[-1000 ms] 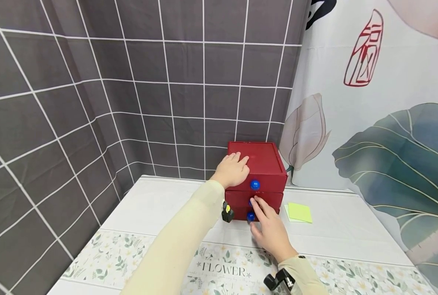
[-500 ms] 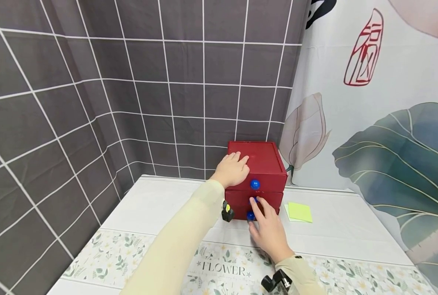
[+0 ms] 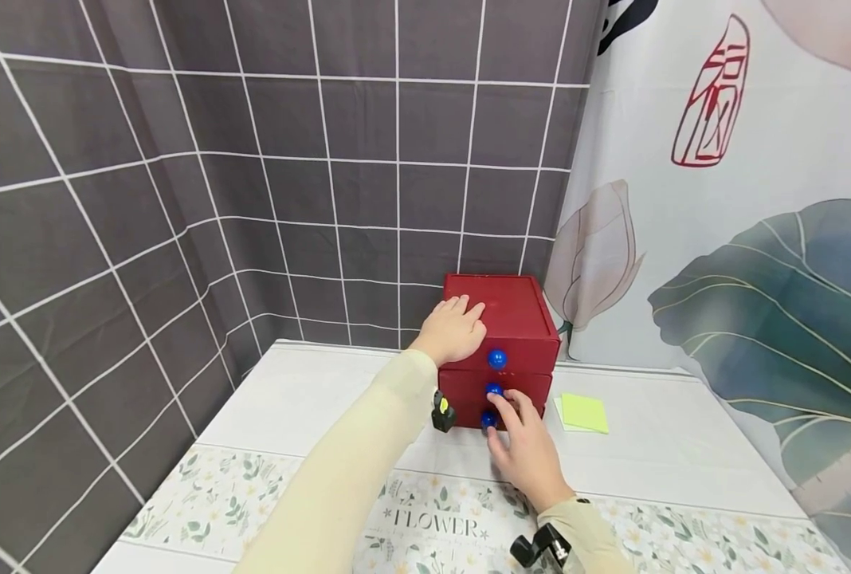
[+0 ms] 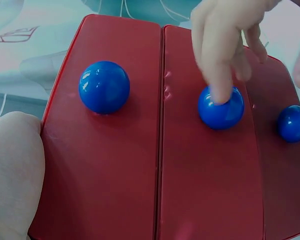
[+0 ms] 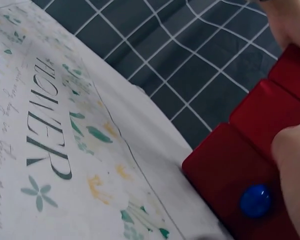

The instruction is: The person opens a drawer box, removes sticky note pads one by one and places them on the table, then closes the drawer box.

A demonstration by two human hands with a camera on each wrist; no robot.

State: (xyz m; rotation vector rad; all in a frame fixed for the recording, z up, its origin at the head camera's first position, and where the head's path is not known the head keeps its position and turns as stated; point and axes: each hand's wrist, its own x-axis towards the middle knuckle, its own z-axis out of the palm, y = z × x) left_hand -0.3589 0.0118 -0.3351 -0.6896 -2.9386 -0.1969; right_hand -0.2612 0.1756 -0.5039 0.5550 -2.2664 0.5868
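Observation:
A red cabinet [image 3: 499, 307] with three stacked drawer fronts stands on the table, each front bearing a round blue knob. My left hand [image 3: 451, 330] rests on its top at the left side, fingers extended. In front of the drawers, my right hand [image 3: 529, 450] has a fingertip on the middle knob [image 4: 221, 111]. Its thumb is apart from that finger, near the bottom knob [image 3: 489, 419]. The top knob [image 4: 104, 87] has no hand on it. In the right wrist view, the right hand hides the middle knob, while the bottom knob shows.
Yellow-green and white paper sheets [image 3: 585, 413] lie right of the cabinet. A white cloth with a floral "FLOWER" band [image 3: 436, 522] covers the table. Grey gridded curtain [image 3: 339, 199] hangs behind and left, and a printed white curtain [image 3: 648, 119] at the right.
The right hand's fingers have slid slightly down off the middle knob, uncovering more of it, and the thumb has come near the bottom knob. The left hand and the drawers look unchanged.

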